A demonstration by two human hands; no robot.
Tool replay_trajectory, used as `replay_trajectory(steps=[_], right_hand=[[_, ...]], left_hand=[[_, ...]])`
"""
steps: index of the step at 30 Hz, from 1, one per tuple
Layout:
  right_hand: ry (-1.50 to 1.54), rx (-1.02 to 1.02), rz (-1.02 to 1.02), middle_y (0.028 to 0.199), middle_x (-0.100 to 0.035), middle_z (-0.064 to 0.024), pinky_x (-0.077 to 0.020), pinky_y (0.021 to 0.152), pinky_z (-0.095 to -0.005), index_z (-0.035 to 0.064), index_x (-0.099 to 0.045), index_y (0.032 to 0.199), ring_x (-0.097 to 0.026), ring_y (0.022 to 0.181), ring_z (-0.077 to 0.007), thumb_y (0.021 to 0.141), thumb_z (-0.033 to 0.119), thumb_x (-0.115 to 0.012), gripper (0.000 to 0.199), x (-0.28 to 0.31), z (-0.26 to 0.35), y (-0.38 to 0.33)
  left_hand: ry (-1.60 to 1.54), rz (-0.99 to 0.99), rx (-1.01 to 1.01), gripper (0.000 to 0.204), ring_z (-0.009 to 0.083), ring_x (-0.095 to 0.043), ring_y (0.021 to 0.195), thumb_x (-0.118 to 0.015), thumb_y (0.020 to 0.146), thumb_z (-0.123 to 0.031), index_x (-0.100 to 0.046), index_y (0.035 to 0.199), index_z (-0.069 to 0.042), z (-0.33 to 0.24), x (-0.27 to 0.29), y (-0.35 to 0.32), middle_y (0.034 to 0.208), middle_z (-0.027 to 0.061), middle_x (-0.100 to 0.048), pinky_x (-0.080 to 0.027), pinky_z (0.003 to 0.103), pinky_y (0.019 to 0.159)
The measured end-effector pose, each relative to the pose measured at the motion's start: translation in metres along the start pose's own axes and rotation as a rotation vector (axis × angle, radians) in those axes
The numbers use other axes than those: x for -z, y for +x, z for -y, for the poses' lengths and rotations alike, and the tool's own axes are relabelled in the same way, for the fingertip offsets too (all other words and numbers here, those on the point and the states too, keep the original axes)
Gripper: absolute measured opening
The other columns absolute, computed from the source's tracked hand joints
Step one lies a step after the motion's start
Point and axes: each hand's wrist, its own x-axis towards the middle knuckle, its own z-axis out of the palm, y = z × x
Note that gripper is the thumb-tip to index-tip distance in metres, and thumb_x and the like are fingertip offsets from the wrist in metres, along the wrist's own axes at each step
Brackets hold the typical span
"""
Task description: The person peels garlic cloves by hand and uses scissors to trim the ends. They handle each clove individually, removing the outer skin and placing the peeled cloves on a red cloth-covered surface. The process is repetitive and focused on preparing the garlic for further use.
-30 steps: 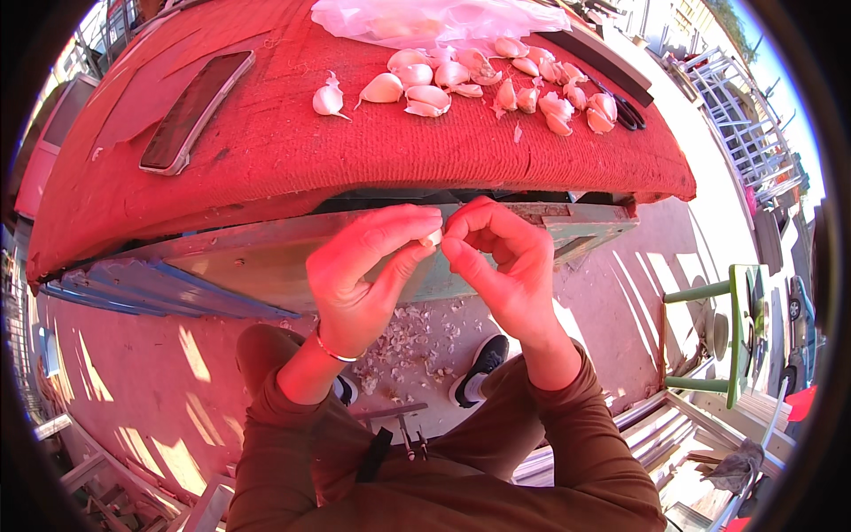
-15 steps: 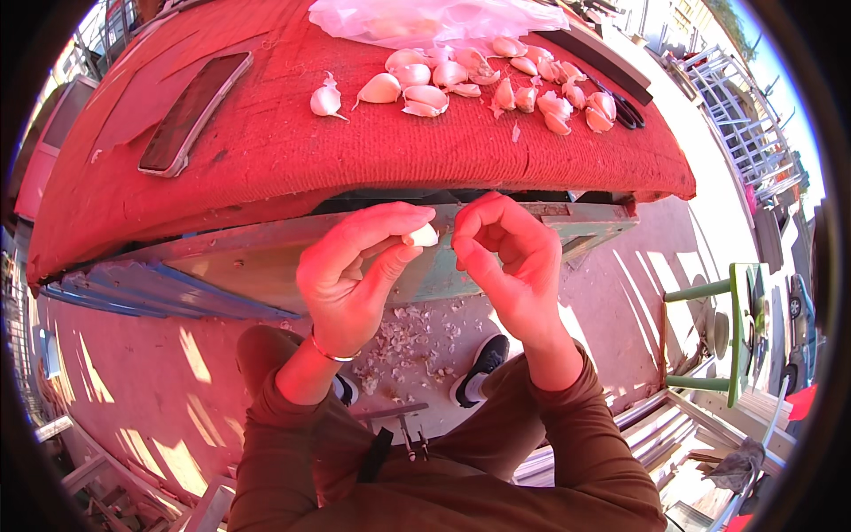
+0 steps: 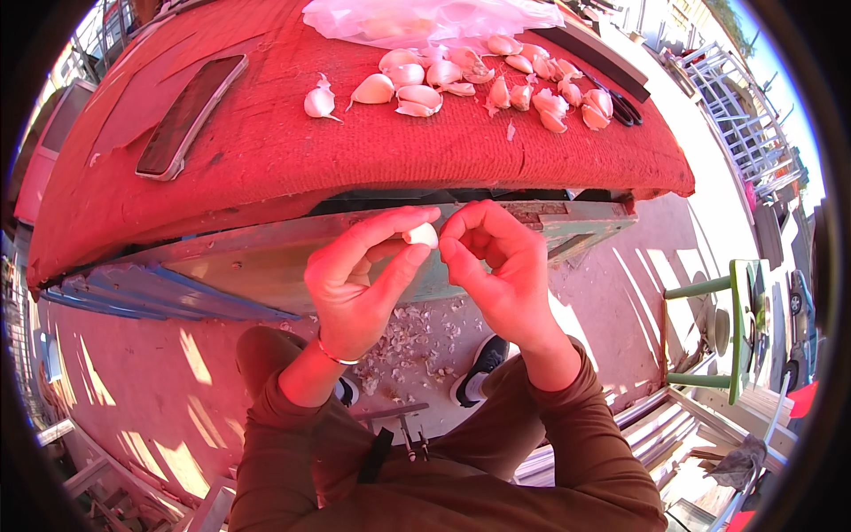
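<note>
By the red-covered table, the left hand pinches a garlic clove; the right hand is curled nearly closed, contents unclear. A slack pinch could drop the clove.

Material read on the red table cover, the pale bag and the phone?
Red table cover: probably woven or ribbed textile, matte; fine ridges show.
Pale bag: likely thin plastic film, slightly shiny; crumpled folds.
Phone: smooth dark face, probably glass; paler edge could be metal or plastic.

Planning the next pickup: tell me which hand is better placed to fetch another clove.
Probably the right hand: it shows no clove and is nearer the rightmost cloves. The left hand already holds a white clove.
</note>
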Motion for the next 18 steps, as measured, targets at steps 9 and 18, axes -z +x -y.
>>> replay_trajectory(steps=[9,18], right_hand=[[-0.267,0.252,-0.006,0.098,-0.063,-0.0047,-0.0488,0.070,-0.0230,-0.0009,-0.063,0.108,-0.060,0.078,-0.0080,0.088,-0.006,-0.071,0.022,0.003,0.005,0.006],[-0.420,0.386,0.034,0.108,-0.062,-0.0101,-0.0493,0.061,-0.0241,0.0005,-0.069,0.110,-0.063,0.074,-0.0111,0.078,-0.011,-0.076,0.034,0.005,0.009,0.010]], left_hand=[[-0.217,0.040,0.111,0.030,0.0245,-0.068,0.115,-0.062,0.099,0.006,-0.062,0.128,0.009,0.006,0.006,0.006,0.116,0.0159,-0.071,-0.054,0.037,0.101],[-0.220,0.091,0.194,0.030,0.0222,-0.068,0.112,-0.063,0.098,0.007,-0.061,0.128,0.008,-0.004,0.012,0.012,0.111,0.0136,-0.071,-0.055,0.037,0.100]])
